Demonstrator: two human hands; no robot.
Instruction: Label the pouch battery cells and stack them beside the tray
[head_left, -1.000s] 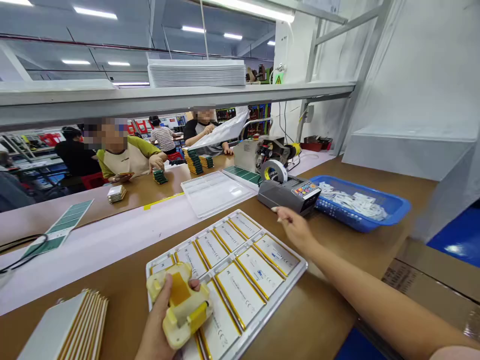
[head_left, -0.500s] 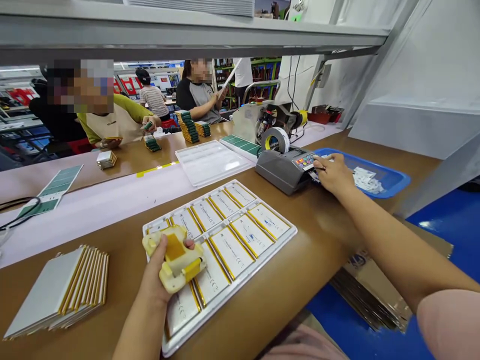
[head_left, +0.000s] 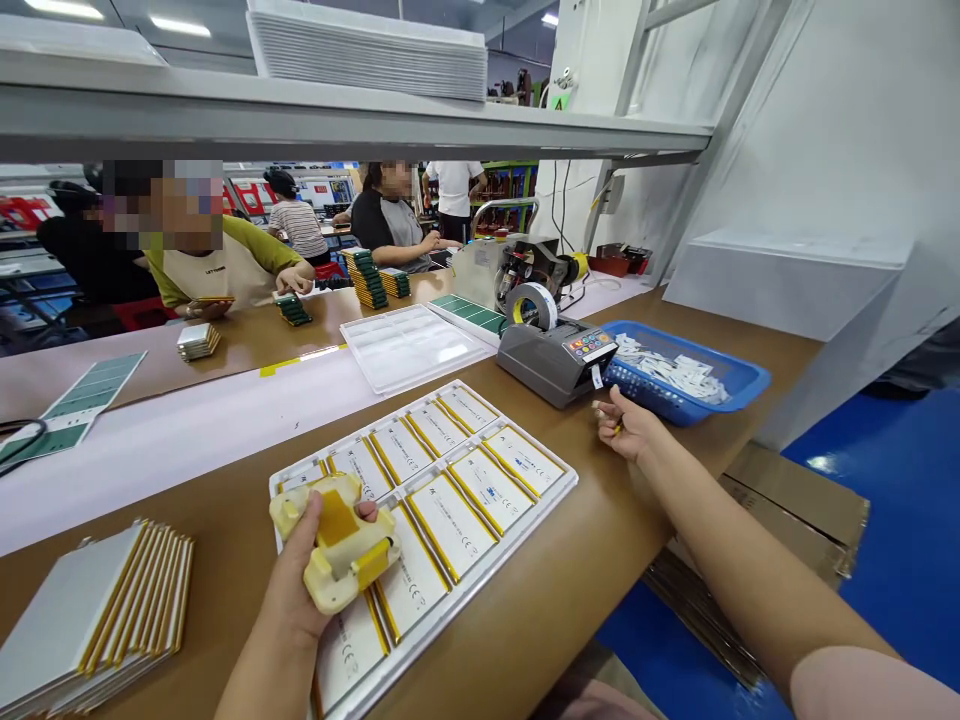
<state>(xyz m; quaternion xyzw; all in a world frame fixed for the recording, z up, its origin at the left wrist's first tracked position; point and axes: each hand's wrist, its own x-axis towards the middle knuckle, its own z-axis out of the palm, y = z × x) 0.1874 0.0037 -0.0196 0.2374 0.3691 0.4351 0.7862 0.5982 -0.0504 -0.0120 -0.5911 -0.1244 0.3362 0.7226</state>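
Observation:
My left hand (head_left: 304,560) is closed around a pale yellow plastic fixture (head_left: 341,570) with an amber patch in its middle, above the near left part of a white tray (head_left: 551,492). Flat white battery packs (head_left: 454,520) with amber edges lie in the tray in two rows. My right hand (head_left: 634,425), fingers curled, is just in front of a grey tape dispenser (head_left: 536,365). A small dark and yellowish thing shows at its fingers, too small to name. A short white strip (head_left: 597,377) sticks out of the dispenser's front, apart from the fingers.
Right of the dispenser is a blue basket (head_left: 739,395) of white pieces. A stack of white packs (head_left: 82,610) stands at the left. A translucent tray (head_left: 409,350) lies beyond. Co-workers sit across the bench, and a shelf (head_left: 375,130) crosses overhead.
My right hand has drawn back from the dispenser, toward me and down, and a white strip now shows at its outlet. My left hand still holds the fixture. The whole view has shifted.

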